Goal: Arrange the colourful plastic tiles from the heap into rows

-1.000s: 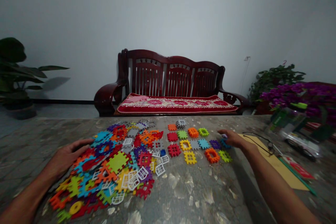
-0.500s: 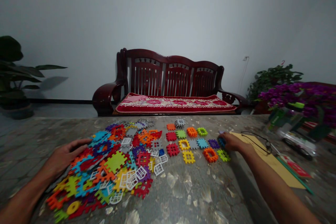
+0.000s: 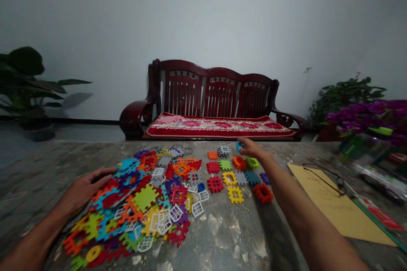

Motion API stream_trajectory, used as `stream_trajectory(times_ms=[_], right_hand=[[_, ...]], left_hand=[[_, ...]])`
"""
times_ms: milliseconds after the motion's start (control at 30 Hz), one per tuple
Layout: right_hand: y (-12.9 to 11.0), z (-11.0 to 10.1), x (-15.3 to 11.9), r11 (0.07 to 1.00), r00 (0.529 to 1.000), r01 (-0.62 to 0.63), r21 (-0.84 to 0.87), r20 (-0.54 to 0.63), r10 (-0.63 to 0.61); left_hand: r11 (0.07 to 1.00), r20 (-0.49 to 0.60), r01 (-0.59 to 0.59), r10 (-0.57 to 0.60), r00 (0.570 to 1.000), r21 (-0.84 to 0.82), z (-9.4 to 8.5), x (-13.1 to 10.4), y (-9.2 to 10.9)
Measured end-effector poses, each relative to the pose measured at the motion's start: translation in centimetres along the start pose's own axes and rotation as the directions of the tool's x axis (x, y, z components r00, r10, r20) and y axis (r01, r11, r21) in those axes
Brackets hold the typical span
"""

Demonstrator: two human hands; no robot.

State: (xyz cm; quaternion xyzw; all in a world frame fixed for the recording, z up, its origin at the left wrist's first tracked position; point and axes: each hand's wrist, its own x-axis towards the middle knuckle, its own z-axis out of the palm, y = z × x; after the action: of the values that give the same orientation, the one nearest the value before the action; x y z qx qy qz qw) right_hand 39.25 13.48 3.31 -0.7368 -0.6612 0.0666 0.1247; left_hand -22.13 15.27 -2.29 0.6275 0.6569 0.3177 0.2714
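A blue interlocking piece (image 3: 239,146) sits at the far side of the tabletop (image 3: 219,237), just right of a grey stack (image 3: 224,151). The right hand (image 3: 252,148) has it pinched at the fingertips, covering its right side; whether it touches the table is hard to tell. The right forearm partly overlaps a purple piece (image 3: 265,178), and the wrist crowds a lime frame (image 3: 252,162). Left of these, an orange-red frame (image 3: 263,193) and a yellow window piece (image 3: 235,194) lie fully in view.

The left hand (image 3: 89,185) rests against the left edge of a mixed pile (image 3: 145,198), thumb and fingers loosely apart, gripping nothing that shows. Many pieces there overlap, so lower ones are mostly buried; white window grilles (image 3: 176,213) lie on top.

To the right, eyeglasses (image 3: 340,183) lie on a yellow envelope (image 3: 321,203) whose print is too faint to read. A green stick (image 3: 375,219) and purple flowers (image 3: 369,116) run off the right edge. Beyond stands a dark wooden bench (image 3: 221,93), its base hidden by the table.
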Motion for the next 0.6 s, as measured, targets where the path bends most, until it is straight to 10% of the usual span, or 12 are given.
stream_trajectory(times_ms=[600], right_hand=[[-0.8,3.2,3.6,0.994,0.984,-0.108,0.022,0.143,0.104]], left_hand=[[0.997,-0.02,0.011,-0.012,1.0,-0.071,0.0,-0.5,0.5]])
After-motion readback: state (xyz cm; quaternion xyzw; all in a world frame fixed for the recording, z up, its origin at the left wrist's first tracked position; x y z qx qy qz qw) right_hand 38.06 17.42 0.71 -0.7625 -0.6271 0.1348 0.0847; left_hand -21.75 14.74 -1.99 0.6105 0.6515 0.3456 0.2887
